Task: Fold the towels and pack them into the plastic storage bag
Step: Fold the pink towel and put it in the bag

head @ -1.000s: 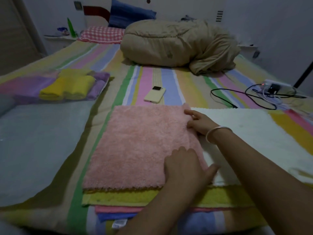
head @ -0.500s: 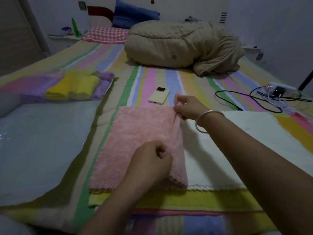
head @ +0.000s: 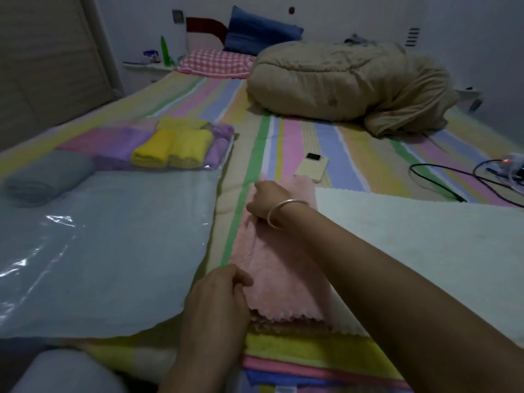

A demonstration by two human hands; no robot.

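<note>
On the bed [head: 283, 143] you have one pink towel [head: 286, 279] close to the near edge. It is folded into a narrow strip running away from you and lies on one white towel [head: 425, 236]. Under both, one spread yellow towel [head: 297, 346] and more coloured edges show at the near edge.

Toward the left edge lies the plastic storage bag [head: 224, 154]. At its far end are three folded yellow bundles [head: 173, 148] on one purple towel [head: 113, 143]. Nearer you are one grey rolled towel [head: 48, 177] and one flat grey-blue towel [head: 113, 236]. Plastic glints on the flat one, but you cannot tell whether it is the same bag.

One cream phone [head: 312, 168] lies just beyond the pink towel, and black cables [head: 442, 180] lie by the right edge. One beige quilt [head: 340, 80] and two pillows sit at the head end.

Half a second ago the pink towel's right edge was lifted mid-fold. It now lies over on the left edge, so the towel is half as wide and more of the white towel is bare.

Your left hand [head: 218, 296] is at the strip's near left corner, fingers curled, pinching the edge against the thumb. Your right hand [head: 266, 199], with a bracelet [head: 286, 212] on the wrist, reaches across to the far left corner. Its knuckles are up and its fingers curl down over the towel's edge, gripping it with the fingertips hidden.
</note>
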